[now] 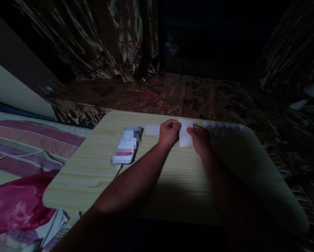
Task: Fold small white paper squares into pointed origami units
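A white paper strip (185, 134) is held upright over the far part of the wooden table (183, 175). My left hand (169, 133) pinches its left edge, fingers curled in. On the other side, the thumb of my right hand (201, 138) presses against the paper's face; its other fingers are mostly hidden behind. Flat on the table, just left of my left hand, lies another white piece of paper (152, 130). Several small folded white paper pieces (225, 126) sit in rows beyond my right hand.
A phone (125, 145) with a lit, blurred screen lies left of my left forearm, a white cable (118, 171) at its lower end. Left of the table are a striped bedspread (36, 143) and a shiny red cloth (20, 199). Patterned curtains (114, 38) hang behind.
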A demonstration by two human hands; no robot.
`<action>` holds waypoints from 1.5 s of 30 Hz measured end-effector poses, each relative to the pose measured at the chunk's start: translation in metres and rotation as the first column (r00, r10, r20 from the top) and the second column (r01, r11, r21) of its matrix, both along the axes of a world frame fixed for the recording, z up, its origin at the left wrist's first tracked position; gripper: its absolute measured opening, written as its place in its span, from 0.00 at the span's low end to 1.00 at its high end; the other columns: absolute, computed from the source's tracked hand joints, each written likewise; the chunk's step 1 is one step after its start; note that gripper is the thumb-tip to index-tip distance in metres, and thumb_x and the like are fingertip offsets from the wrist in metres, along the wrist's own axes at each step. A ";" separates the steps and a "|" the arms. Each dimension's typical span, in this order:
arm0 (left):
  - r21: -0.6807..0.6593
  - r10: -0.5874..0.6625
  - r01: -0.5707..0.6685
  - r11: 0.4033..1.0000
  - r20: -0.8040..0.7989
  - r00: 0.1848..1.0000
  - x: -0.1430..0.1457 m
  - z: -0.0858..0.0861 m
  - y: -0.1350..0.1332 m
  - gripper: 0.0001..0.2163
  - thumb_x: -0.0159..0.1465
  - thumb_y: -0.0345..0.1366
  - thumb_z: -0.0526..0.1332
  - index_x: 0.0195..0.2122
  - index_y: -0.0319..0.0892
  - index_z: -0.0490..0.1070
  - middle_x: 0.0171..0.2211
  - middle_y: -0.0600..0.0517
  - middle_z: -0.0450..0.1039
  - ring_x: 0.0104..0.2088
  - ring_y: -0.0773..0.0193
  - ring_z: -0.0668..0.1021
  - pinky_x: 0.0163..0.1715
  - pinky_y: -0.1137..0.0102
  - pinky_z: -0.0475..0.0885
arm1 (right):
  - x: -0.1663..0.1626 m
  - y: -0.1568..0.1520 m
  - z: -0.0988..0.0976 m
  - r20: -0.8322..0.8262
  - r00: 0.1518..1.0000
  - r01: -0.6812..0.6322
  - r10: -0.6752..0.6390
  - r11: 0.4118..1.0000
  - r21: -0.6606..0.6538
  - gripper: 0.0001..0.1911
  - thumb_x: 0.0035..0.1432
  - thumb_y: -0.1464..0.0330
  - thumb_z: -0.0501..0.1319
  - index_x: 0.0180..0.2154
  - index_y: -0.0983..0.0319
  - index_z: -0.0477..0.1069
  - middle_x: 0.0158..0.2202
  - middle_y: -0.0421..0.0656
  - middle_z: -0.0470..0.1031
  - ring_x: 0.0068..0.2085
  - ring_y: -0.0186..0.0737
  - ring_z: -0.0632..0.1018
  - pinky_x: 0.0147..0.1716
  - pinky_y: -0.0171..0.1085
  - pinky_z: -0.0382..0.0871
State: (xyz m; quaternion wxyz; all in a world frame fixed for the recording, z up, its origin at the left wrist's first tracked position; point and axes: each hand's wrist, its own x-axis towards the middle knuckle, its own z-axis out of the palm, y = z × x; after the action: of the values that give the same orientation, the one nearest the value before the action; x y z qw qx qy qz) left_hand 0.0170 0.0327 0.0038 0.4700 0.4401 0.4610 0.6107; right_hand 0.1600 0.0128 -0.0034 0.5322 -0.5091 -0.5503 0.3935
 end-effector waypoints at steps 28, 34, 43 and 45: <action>0.061 -0.019 0.012 0.998 0.126 0.992 0.000 -0.003 0.002 0.03 0.53 0.30 0.61 0.29 0.41 0.73 0.18 0.57 0.68 0.16 0.72 0.67 0.16 0.76 0.59 | 0.008 0.004 0.001 -0.184 0.950 -0.278 0.253 0.952 -0.130 0.24 0.51 0.60 0.67 0.51 0.57 0.81 0.42 0.46 0.85 0.35 0.49 0.83 0.30 0.42 0.74; 0.082 -0.025 0.014 0.997 0.133 0.991 0.000 -0.005 0.002 0.06 0.54 0.30 0.61 0.34 0.43 0.70 0.17 0.60 0.65 0.15 0.71 0.65 0.16 0.75 0.59 | 0.008 0.003 -0.002 -0.118 0.966 -0.245 0.232 0.963 -0.115 0.22 0.53 0.61 0.66 0.50 0.57 0.81 0.38 0.45 0.85 0.31 0.47 0.83 0.27 0.40 0.73; 0.069 -0.023 0.026 0.997 -0.041 0.999 0.001 0.001 -0.001 0.12 0.56 0.41 0.67 0.25 0.41 0.67 0.19 0.58 0.66 0.21 0.71 0.67 0.23 0.74 0.61 | 0.007 0.006 0.001 0.078 0.989 -0.132 0.125 0.986 0.099 0.19 0.58 0.60 0.63 0.50 0.56 0.81 0.53 0.42 0.81 0.57 0.51 0.79 0.61 0.50 0.69; 0.076 -0.037 0.047 0.996 -0.123 0.992 0.000 -0.001 -0.001 0.13 0.56 0.44 0.68 0.24 0.40 0.70 0.21 0.57 0.67 0.23 0.71 0.67 0.25 0.73 0.61 | 0.006 0.006 0.002 0.129 0.984 -0.141 0.127 0.984 0.106 0.20 0.60 0.60 0.62 0.51 0.56 0.80 0.53 0.42 0.81 0.58 0.51 0.78 0.61 0.50 0.69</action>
State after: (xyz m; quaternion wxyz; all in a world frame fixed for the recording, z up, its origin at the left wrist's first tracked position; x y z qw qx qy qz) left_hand 0.0167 0.0315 0.0023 0.4361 0.5041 0.4551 0.5904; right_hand 0.1658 0.0184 -0.0014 0.4983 -0.4627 -0.6362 0.3644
